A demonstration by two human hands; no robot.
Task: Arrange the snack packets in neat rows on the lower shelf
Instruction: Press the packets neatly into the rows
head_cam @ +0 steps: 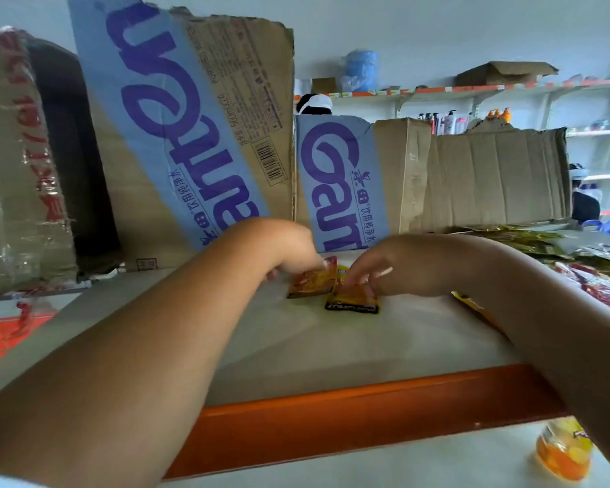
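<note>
Two small snack packets lie side by side on the pale shelf (pixel 331 346) in the middle of the head view. The orange-red packet (pixel 312 282) sits on the left, and my left hand (pixel 289 248) holds its far edge with curled fingers. To its right is the yellow-and-black packet (pixel 353 300), pinched at its top by the fingertips of my right hand (pixel 377 265). Both forearms reach in from the bottom corners. Another yellow packet (pixel 472 306) peeks out from under my right forearm.
Large cardboard boxes (pixel 198 135) (pixel 437 177) stand along the back of the shelf. A pile of green and red packets (pixel 578 265) lies at the right. An orange strip (pixel 349 406) edges the shelf front. A jar of orange fruit (pixel 564 452) sits below right.
</note>
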